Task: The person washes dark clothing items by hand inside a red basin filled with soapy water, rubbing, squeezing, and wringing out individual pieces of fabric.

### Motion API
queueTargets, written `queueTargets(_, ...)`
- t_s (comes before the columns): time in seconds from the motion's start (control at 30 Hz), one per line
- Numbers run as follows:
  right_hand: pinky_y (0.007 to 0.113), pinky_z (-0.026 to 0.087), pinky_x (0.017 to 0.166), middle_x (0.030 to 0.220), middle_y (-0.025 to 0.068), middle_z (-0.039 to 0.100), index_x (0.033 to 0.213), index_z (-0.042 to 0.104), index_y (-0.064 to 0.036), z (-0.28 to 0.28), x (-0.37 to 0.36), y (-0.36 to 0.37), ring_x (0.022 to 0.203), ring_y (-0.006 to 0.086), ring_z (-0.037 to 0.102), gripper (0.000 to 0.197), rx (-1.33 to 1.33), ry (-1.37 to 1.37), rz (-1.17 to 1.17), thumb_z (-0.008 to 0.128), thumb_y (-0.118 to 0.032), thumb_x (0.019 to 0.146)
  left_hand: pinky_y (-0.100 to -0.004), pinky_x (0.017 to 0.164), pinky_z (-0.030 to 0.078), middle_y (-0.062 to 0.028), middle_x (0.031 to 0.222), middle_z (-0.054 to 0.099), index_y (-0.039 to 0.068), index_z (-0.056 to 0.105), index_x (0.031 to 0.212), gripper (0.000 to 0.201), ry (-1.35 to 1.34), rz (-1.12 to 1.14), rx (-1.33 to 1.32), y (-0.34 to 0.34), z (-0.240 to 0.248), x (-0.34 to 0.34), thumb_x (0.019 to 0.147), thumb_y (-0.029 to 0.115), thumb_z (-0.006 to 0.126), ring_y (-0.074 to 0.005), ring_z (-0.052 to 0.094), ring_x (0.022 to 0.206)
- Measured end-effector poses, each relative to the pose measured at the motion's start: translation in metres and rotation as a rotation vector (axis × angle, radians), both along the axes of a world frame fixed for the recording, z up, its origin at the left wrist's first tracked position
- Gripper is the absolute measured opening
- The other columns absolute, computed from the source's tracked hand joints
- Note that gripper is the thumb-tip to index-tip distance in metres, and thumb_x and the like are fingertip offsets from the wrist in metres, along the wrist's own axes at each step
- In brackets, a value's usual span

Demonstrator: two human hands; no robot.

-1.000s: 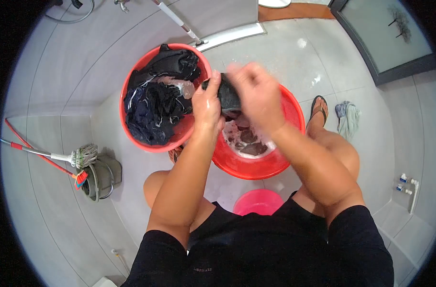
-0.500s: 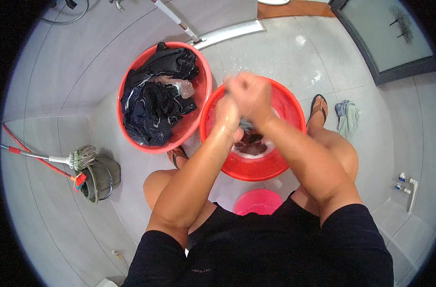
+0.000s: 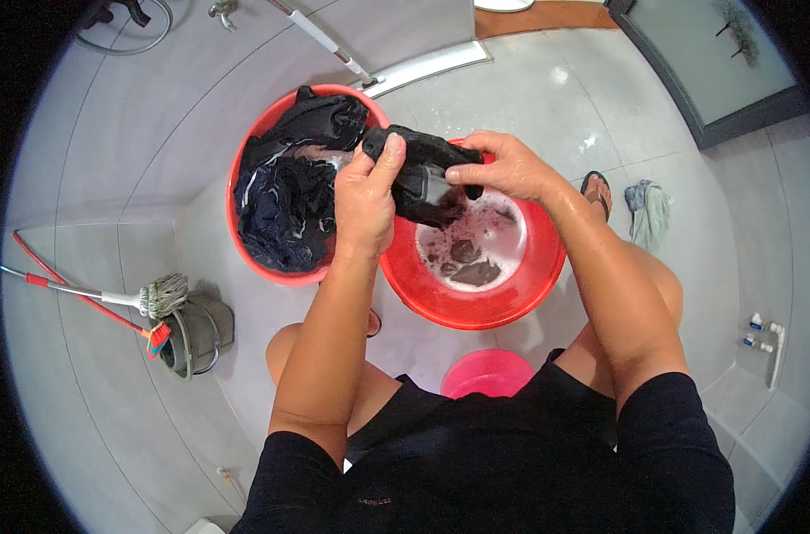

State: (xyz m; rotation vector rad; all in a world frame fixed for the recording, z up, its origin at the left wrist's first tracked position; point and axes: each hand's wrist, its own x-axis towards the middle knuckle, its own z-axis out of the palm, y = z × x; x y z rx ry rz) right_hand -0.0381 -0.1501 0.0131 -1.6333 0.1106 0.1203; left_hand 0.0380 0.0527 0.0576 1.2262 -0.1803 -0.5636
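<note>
Between my two hands a wet black garment (image 3: 414,169) with a greyish patch is stretched out above the red basin (image 3: 485,310). My left hand (image 3: 367,200) grips its left end, thumb on top. At the opposite end my right hand (image 3: 510,167) pinches the cloth between thumb and fingers. Dark, foamy water (image 3: 503,233) fills the bottom of the basin. Just left of it, a second, pinkish-red basin (image 3: 271,275) holds a heap of dark clothes (image 3: 289,209).
A pink basin (image 3: 485,372) sits between my legs. Pale cloth (image 3: 648,214) lies on the floor beside my right foot. By the left wall are a grey bucket (image 3: 211,325), a mop (image 3: 163,296) and a red brush (image 3: 157,338). A dark-framed panel (image 3: 712,76) stands at far right.
My hands were close together and blurred over the red basin. They have moved apart, with the black garment now spread between them, and more of the foamy water shows.
</note>
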Motion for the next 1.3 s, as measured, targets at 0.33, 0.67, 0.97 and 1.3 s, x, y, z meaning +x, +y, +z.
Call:
queueTargets(0.33,0.025,0.049,0.080,0.100,0.0038,0.065,0.097,0.063,-0.0031,0.013,0.012,0.032,0.092,0.0095,0.059,0.015,0.293,-0.243,-0.430,0.068,-0.017,0.097,-0.0336,0.086,0.054,-0.0083,0.102,0.070,0.000,0.066,0.112,0.022,0.214,0.208,-0.121,-0.014,-0.020,0.020,0.102,0.019,0.059,-0.0192,0.067,0.091)
queueTargets(0.67,0.038,0.053,0.068,0.070,0.0141,0.057,0.072,0.058,-0.0061,-0.012,0.030,0.049,0.066,0.0330,0.062,0.022,-0.538,-0.529,-0.720,0.077,-0.015,0.075,-0.0364,0.080,0.056,-0.0063,0.111,0.068,0.009,0.063,0.123,0.030,0.401,0.060,0.094,-0.064,-0.052,-0.022,0.103,0.026,0.048,-0.0197,0.067,0.096)
queueTargets(0.97,0.047,0.050,0.066,0.070,0.0203,0.054,0.073,0.054,-0.0018,-0.023,0.033,0.064,0.068,0.0405,0.059,0.023,-0.378,-0.421,-0.782,0.070,-0.016,0.080,-0.0380,0.089,0.055,-0.0045,0.116,0.065,0.013,0.059,0.122,0.042,0.581,-0.095,0.071,-0.045,-0.070,-0.029,0.107,0.047,0.042,-0.0171,0.064,0.109)
queueTargets(1.3,0.031,0.049,0.081,0.089,0.0008,0.061,0.105,0.063,-0.0024,-0.017,0.035,0.031,0.087,0.0115,0.055,0.046,-0.010,-0.196,-0.175,0.081,-0.040,0.085,-0.0335,0.086,0.053,-0.0044,0.107,0.068,0.003,0.065,0.119,0.027,0.059,-0.138,0.112,0.004,-0.010,0.003,0.096,0.017,0.068,-0.0156,0.065,0.093)
